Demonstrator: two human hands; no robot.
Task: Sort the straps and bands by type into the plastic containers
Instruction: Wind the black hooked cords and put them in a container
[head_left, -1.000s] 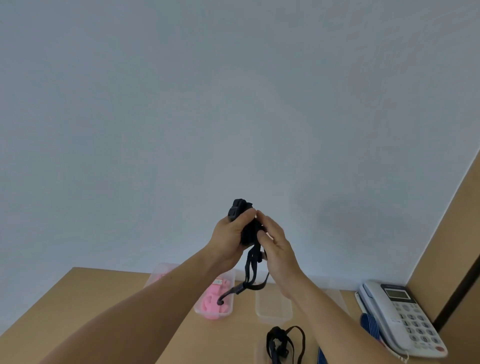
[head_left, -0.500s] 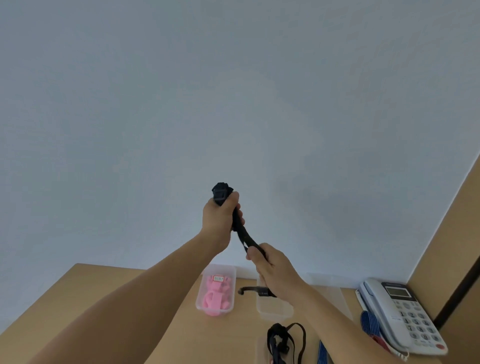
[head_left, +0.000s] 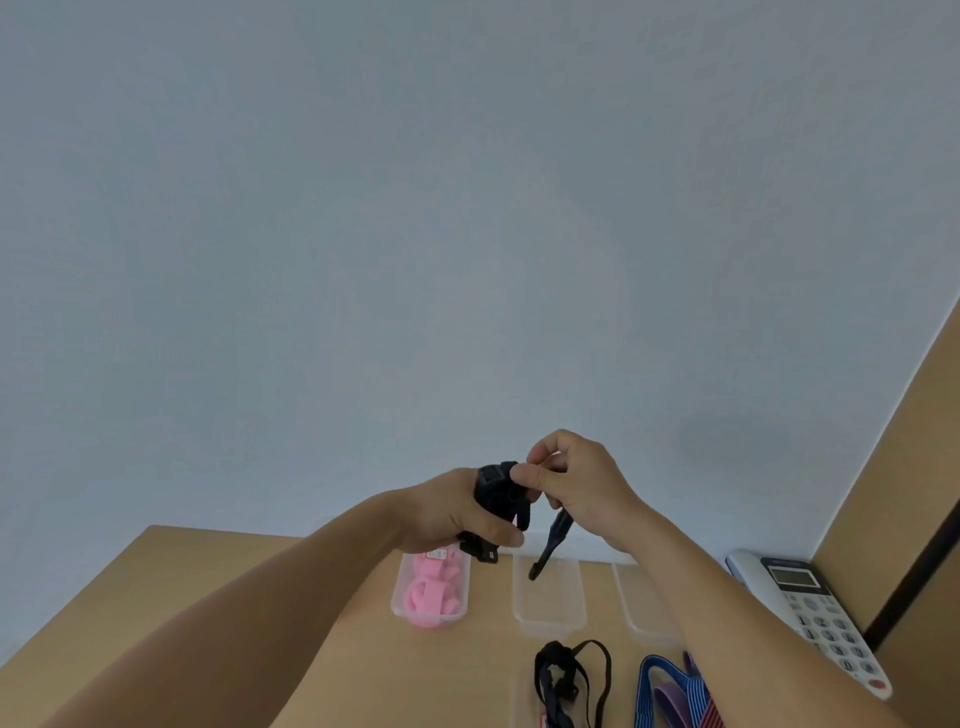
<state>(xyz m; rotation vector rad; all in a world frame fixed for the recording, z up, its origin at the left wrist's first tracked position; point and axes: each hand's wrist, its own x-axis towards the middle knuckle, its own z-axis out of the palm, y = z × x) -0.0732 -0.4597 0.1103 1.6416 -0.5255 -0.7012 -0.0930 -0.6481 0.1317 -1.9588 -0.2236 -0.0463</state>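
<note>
Both my hands have come back together since half a second ago, when they held the strap stretched between them, left high and right low.

From the head camera, my left hand (head_left: 457, 514) has its fingers curled round the bunched black strap (head_left: 497, 486), thumb across the lower front of the bundle. My right hand (head_left: 584, 488) sits just beside and slightly above it, thumb and forefinger pinching the top of the bundle, the other fingers curled in. The bundle is in the air before the wall (head_left: 467, 234), above the far edge of the table (head_left: 249, 603).

Three clear boxes stand in a row along that far edge: the first container (head_left: 400, 608) holding pink bands (head_left: 431, 592), the middle container (head_left: 548, 616), and the third container (head_left: 636, 608), partly hidden by my right forearm. Bare tabletop spreads to the left of the pink one. A telephone (head_left: 815, 608) sits at the right edge. Nearer me lie a second black strap (head_left: 569, 680) and blue striped bands (head_left: 670, 691).

A loose tail of the strap hangs from under my right palm, its length running down and slightly left, the tip above the far end of the middle container.
</note>
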